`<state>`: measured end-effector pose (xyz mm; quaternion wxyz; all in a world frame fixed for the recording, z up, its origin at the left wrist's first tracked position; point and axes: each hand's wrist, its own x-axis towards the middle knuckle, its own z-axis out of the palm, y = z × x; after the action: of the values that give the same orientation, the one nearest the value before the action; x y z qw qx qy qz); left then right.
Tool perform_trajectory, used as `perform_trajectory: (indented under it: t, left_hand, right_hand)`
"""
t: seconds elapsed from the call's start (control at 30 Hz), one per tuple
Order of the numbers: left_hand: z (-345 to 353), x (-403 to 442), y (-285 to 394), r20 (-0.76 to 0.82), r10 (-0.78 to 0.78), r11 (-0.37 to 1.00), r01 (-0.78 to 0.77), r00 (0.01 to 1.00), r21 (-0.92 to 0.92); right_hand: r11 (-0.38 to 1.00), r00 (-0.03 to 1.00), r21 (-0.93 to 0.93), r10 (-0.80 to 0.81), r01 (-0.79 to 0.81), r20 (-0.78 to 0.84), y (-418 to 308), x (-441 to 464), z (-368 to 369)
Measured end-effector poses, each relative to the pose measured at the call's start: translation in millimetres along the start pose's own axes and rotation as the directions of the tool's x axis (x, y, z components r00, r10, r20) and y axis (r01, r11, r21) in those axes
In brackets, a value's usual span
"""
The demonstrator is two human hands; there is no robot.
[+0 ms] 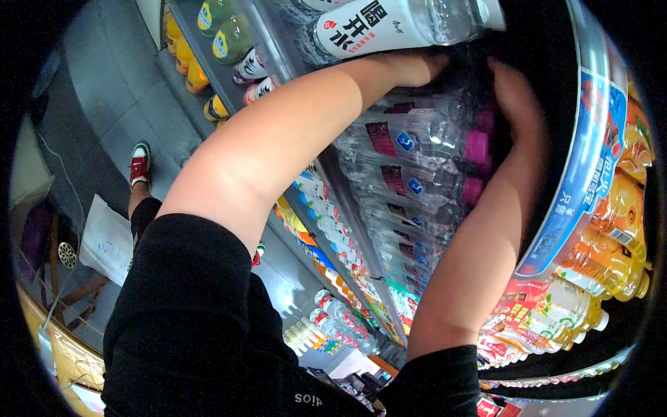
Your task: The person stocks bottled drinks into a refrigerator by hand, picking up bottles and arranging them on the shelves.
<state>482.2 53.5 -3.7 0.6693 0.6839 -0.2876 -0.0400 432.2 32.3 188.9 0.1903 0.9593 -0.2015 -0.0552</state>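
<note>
Both forearms reach into a shelf of bottled drinks. My left hand [420, 68] is just below a clear bottle with a white label [368, 29], at the top of the view; its fingers run into dark shadow. My right hand [513, 94] is in shadow near the bottle caps, beside the shelf's blue-printed edge strip [590, 187]. Its fingers are too dark to make out. Between my arms lies a row of clear bottles with pink caps [476, 147] and dark red labels. Whether either hand holds anything is hidden.
Orange drink bottles [618, 208] stand on another shelf at the right. More shelves of drinks run down the middle, with large bottles [333, 320] on the floor beyond. At the left, another person's leg and red shoe [140, 167] show near a white box [104, 240].
</note>
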Motion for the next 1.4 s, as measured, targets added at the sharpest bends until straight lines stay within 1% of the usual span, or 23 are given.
perform_trajectory:
  t: [0.07,0.1,0.17,0.2,0.27,0.33,0.37,0.4,0.47,0.53,0.57,0.6,0.63,0.7,0.73,0.8,0.9,0.97,1.03,1.13,1.2,1.33,1.4]
  left_hand:
    - [-15.2,0.0,2.4,0.061,0.042,0.995,-0.047,0.997,0.084]
    - [-26.8,-1.2,6.6,0.124,0.085,0.982,-0.105,0.989,0.159]
    - [-33.6,-4.5,11.5,0.098,0.134,0.966,-0.152,0.986,0.211]
    - [-33.6,-4.9,13.2,0.072,0.154,0.961,-0.167,0.985,0.222]
    - [-32.8,-5.1,13.5,0.029,0.177,0.955,-0.179,0.984,0.236]
    - [-32.2,-4.5,13.8,-0.005,0.201,0.945,-0.193,0.979,0.265]
    - [-33.7,-4.7,13.9,-0.023,0.211,0.942,-0.197,0.977,0.273]
    - [-34.9,-4.7,15.0,-0.044,0.228,0.935,-0.206,0.973,0.288]
    - [-38.5,-6.3,15.0,-0.1,0.265,0.923,-0.222,0.959,0.316]
    - [-37.4,-4.8,12.6,-0.12,0.286,0.907,-0.229,0.951,0.354]
    - [-32.5,-1.7,10.3,-0.087,0.261,0.909,-0.214,0.961,0.356]
    - [-21.7,3.0,5.5,0.079,0.129,0.921,-0.149,0.988,0.36]
    - [-11.9,2.9,-2.8,0.083,0.134,0.918,-0.155,0.988,0.366]
    - [-7.3,-2.3,-6.4,0.05,-0.026,0.998,0.029,0.998,-0.058]
    - [-7.0,-2.9,-9.1,0.049,-0.018,0.998,0.021,0.999,-0.052]
    - [-7.3,-2.0,-15.1,0.142,-0.035,0.984,0.058,0.989,-0.168]
    - [1.0,-1.3,-24.6,0.046,0.007,0.983,0.002,0.999,-0.184]
    - [5.2,1.3,-32.2,0.087,-0.007,0.982,0.023,0.996,-0.188]
    - [6.8,2.4,-36.9,0.125,-0.026,0.981,0.049,0.992,-0.189]
    - [1.4,1.7,-38.1,0.213,-0.103,0.974,0.142,0.972,-0.177]
    - [-5.1,2.2,-36.9,0.392,-0.109,0.931,0.232,0.914,-0.282]
    - [6.3,8.8,-49.6,0.315,-0.158,0.92,0.255,0.936,-0.298]
    - [-1.4,7.3,-45.4,0.389,-0.187,0.93,0.29,0.902,-0.226]
  right_hand:
    - [0.979,0.997,0.194,-0.049,0.06,-0.064,20.8,12.5,1.5]
    - [0.979,0.997,0.195,-0.05,0.061,-0.064,-2.1,0.4,-8.2]
    - [0.941,0.99,0.337,0.028,0.021,-0.139,-45.5,-32.1,-27.3]
    - [0.941,0.99,0.339,0.031,0.018,-0.138,-52.3,-44.3,-29.0]
    - [0.845,0.949,0.463,-0.149,0.268,-0.276,-60.5,-67.1,-30.9]
    - [0.805,0.921,0.489,-0.17,0.335,-0.35,-67.3,-94.0,-25.5]
    - [0.77,0.936,0.559,-0.14,0.308,-0.323,-78.2,-105.3,-28.5]
    - [0.794,0.945,0.541,-0.123,0.277,-0.304,-92.6,-121.9,-34.2]
    - [0.824,0.9,0.461,-0.127,0.33,-0.417,-85.2,-139.4,-23.0]
    - [0.842,0.888,0.426,-0.124,0.33,-0.443,-83.7,-163.6,-28.1]
    - [0.852,0.882,0.409,-0.121,0.328,-0.456,-82.4,-177.5,-29.0]
    - [0.861,0.875,0.392,-0.117,0.325,-0.469,-81.2,-191.4,-29.9]
    - [0.814,0.863,0.405,-0.212,0.415,-0.459,-79.2,-206.0,-28.0]
    - [0.743,0.879,0.478,-0.339,0.469,-0.337,-78.7,-236.8,-27.8]
    - [0.73,0.901,0.531,-0.374,0.431,-0.218,-80.2,-251.8,-28.1]
    - [0.637,0.877,0.619,-0.436,0.458,-0.201,-78.5,-277.3,3.1]
    - [0.59,0.892,0.733,-0.449,0.34,-0.053,-85.1,-317.6,43.5]
    - [0.583,0.893,0.761,-0.45,0.286,0.009,-92.2,-342.7,62.3]
    - [0.503,0.837,0.837,-0.537,0.218,0.105,-97.8,-361.5,77.0]
    - [0.453,0.789,0.864,-0.603,0.219,0.116,-103.3,-377.2,95.3]
    - [0.451,0.802,0.862,-0.59,0.233,0.093,-106.1,-376.3,94.7]
    - [0.488,0.836,0.856,-0.532,0.171,0.137,-101.7,-385.0,106.7]
    - [0.49,0.83,0.855,-0.538,0.168,0.145,-100.0,-387.9,108.6]
